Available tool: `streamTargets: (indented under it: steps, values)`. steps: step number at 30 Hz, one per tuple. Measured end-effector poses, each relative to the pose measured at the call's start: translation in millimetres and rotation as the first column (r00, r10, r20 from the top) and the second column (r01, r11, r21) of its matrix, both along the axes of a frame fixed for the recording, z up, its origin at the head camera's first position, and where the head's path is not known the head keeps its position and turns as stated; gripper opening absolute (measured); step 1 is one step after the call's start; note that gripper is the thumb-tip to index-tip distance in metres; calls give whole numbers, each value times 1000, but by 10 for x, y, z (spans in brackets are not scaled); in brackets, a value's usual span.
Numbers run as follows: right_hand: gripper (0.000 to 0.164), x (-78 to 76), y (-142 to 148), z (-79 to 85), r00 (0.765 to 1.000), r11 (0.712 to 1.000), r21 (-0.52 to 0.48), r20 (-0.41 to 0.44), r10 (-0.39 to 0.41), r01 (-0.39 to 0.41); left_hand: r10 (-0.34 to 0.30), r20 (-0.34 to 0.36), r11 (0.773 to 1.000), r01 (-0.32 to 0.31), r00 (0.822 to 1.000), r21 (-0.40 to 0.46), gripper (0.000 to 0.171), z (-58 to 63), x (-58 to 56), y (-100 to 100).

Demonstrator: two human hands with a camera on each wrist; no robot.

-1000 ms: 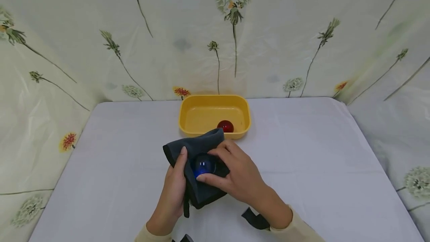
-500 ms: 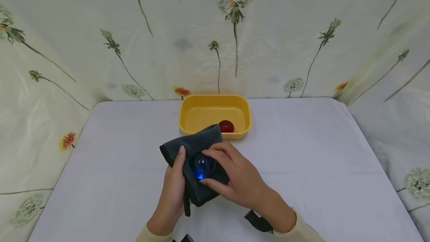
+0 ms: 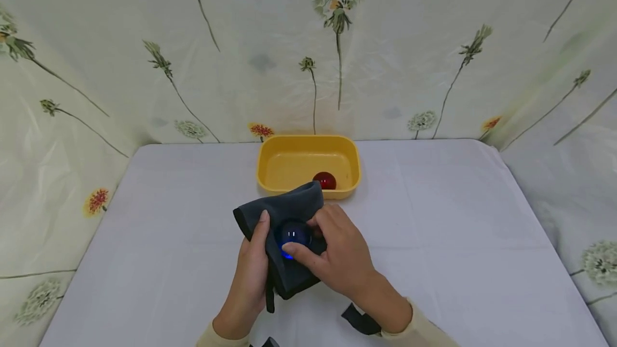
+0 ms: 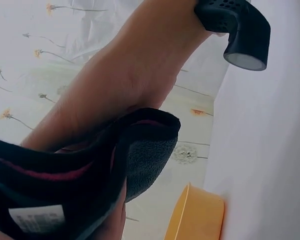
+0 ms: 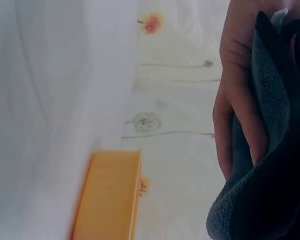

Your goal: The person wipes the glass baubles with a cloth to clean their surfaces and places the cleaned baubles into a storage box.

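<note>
A dark grey-blue cloth point(image 3: 284, 205) with black edging lies folded in my left hand point(image 3: 250, 266), whose thumb presses on its upper side. On the cloth sits a shiny blue glass ball point(image 3: 296, 233). My right hand point(image 3: 344, 250) holds the ball, thumb on its near side and fingers curled at its right; exact fingertip contact is partly hidden. In the left wrist view, the cloth point(image 4: 150, 165) shows a white label and a pinkish inner layer, while the ball is hidden. The right wrist view shows left fingers point(image 5: 244, 112) supporting the cloth point(image 5: 272, 95) from outside.
A yellow tray point(image 3: 289, 167) stands at the table's back edge, just beyond the cloth, with a red ball point(image 3: 325, 180) in its near right part. White cloth covers the table point(image 3: 434, 202). A flower-patterned curtain point(image 3: 385, 42) hangs behind.
My right index finger has slid from the top of the blue ball towards its right side, the thumb staying near the lower edge. The cloth and left hand have shifted only slightly.
</note>
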State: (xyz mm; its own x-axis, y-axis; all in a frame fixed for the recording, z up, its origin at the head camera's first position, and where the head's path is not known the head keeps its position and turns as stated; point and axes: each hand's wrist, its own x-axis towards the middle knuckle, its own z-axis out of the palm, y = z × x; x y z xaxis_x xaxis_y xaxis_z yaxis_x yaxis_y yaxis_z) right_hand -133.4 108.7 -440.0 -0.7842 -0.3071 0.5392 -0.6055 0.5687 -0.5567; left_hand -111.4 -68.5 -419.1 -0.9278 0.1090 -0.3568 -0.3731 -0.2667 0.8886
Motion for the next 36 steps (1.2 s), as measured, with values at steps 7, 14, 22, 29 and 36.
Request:
streamTargets:
  steps: [7, 14, 22, 29, 36]
  values:
    - [73, 30, 99, 114, 992, 983, 146, 72, 106, -116, -1, -9, 1000, 0, 1000, -17, 81, -24, -10, -10]
    - [77, 78, 160, 221, 965, 928, 275, -4, 262, -250, 25, 7, 999, -25, 1000, -28, 79, -34, -18, -27]
    - [63, 47, 77, 135, 977, 973, 217, -178, 118, -78, 10, 5, 1000, -10, 1000, 1, 80, 2, -9, -2]
    - [69, 3, 14, 66, 970, 985, 170, -240, 45, -4, 4, 6, 1000, -4, 1000, 6, 79, 14, 0, -9]
    - [83, 22, 59, 150, 968, 954, 229, -111, 224, -195, 23, -14, 1000, -23, 1000, 18, 73, 24, 2, -47]
